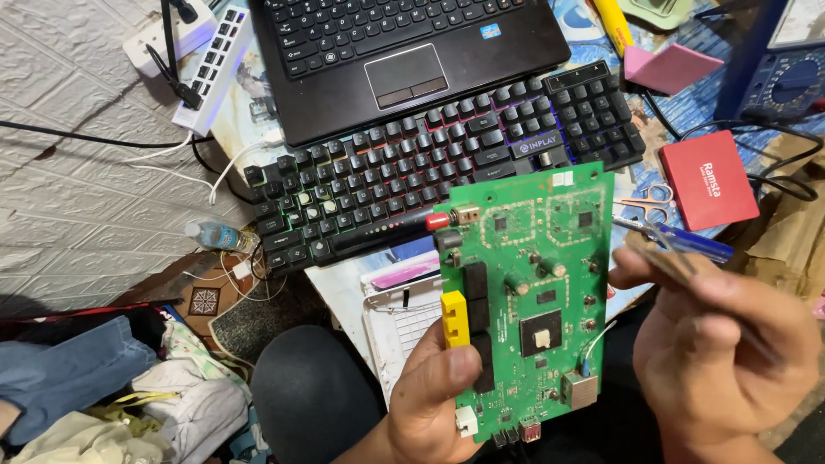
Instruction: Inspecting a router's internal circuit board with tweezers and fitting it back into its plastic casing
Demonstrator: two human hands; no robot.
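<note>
A green circuit board (pixel 537 292) with black and yellow ports down its left edge stands upright above the lap, clamped in the left hand (pixel 434 391). Behind it lie a backlit keyboard (pixel 430 172) and laptop (pixel 404 60). The right hand (pixel 722 344) pinches a thin tool (pixel 666 258) beside the board.

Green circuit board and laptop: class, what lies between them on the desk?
In the head view, a black backlit keyboard lies between the green circuit board, held in the left hand, and the laptop.
</note>
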